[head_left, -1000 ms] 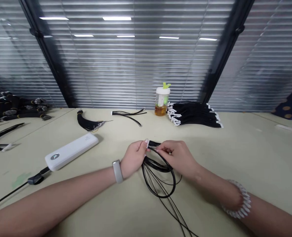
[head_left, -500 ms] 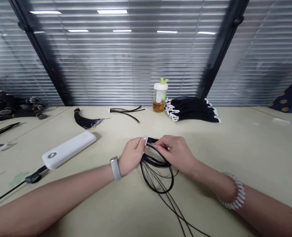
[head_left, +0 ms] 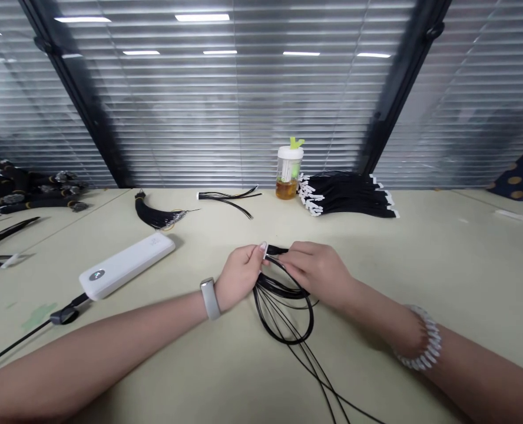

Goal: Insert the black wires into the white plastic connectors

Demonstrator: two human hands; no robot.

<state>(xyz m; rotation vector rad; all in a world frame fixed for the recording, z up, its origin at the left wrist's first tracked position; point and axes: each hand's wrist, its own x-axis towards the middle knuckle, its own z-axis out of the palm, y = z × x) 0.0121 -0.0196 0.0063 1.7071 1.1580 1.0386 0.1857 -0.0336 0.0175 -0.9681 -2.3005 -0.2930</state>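
Between thumb and fingers, my left hand [head_left: 242, 272] pinches a small white connector [head_left: 266, 251] with black wires leaving its right side. My right hand [head_left: 317, 272] is closed on the black wires [head_left: 283, 288] just right of that connector, its fingertips partly hidden. Below both hands the wires form a loop, and several thin loose ends trail down to the lower right over the table.
A white power bank [head_left: 126, 266] with a black cable lies left. Farther back are a cable bundle [head_left: 158, 215], a short wire harness [head_left: 226, 199], a cup of amber liquid [head_left: 288, 174] and stacked black cables [head_left: 350, 195]. More bundles [head_left: 27, 189] lie far left.
The whole view has shifted slightly. Both hands keep their grip on the connector and wires; the right fingers have moved a little.
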